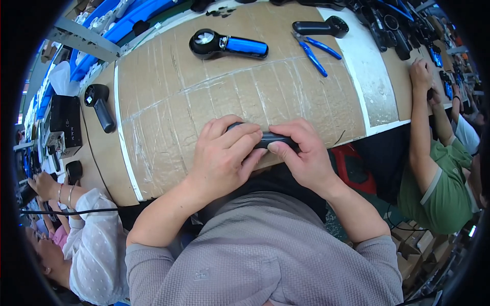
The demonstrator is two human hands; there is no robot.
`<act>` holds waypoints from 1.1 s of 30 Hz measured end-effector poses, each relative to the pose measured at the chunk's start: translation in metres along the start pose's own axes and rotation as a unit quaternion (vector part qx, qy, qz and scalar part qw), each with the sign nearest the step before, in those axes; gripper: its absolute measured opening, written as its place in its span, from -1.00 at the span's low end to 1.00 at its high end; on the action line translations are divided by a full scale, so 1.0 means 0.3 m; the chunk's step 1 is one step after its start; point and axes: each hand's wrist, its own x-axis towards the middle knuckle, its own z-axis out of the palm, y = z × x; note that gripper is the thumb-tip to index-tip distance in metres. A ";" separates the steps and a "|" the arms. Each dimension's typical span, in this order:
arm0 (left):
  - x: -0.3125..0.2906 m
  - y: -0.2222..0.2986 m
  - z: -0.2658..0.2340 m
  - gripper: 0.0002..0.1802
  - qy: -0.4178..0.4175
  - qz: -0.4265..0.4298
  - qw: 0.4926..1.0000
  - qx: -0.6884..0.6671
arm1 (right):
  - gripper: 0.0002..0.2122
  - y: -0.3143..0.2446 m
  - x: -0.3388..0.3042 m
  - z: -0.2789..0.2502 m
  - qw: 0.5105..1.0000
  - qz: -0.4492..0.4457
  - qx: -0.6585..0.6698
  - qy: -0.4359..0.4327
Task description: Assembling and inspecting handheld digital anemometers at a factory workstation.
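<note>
Both my hands hold one black hand-held device [269, 138] at the near edge of the cardboard-covered table [168, 102]. My left hand [224, 155] wraps over its round head end, fingers curled on top. My right hand [301, 153] grips the handle end, thumb pressed on its side. Most of the device is hidden under my fingers. Farther back lie a similar device with a blue handle and a fan-like head [227, 45], an all-black one [321, 27], and blue-handled cutters [314, 50].
Another black device [100, 106] and a black box [65, 125] stand at the left. A person in white [94, 245] works at the lower left, and a person in green [441, 178] at the right reaches onto the table. Blue bins [122, 20] line the far left edge.
</note>
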 end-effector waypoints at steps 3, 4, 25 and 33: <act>0.000 0.009 0.002 -0.70 0.011 -0.001 1.000 0.008 | -0.72 0.014 0.003 -0.003 1.000 -0.014 -0.007 0.002; -0.003 0.009 0.004 -0.70 0.011 0.000 1.000 0.008 | -0.71 0.027 0.000 -0.003 0.999 -0.038 -0.022 0.005; 0.016 0.050 -0.025 -0.72 -0.036 0.063 0.992 0.104 | -0.66 0.100 0.007 -0.009 0.934 -0.282 -0.205 0.074; 0.013 0.051 -0.008 -0.72 -0.035 0.067 0.991 0.111 | -0.69 0.110 0.014 -0.018 0.924 -0.295 -0.231 0.074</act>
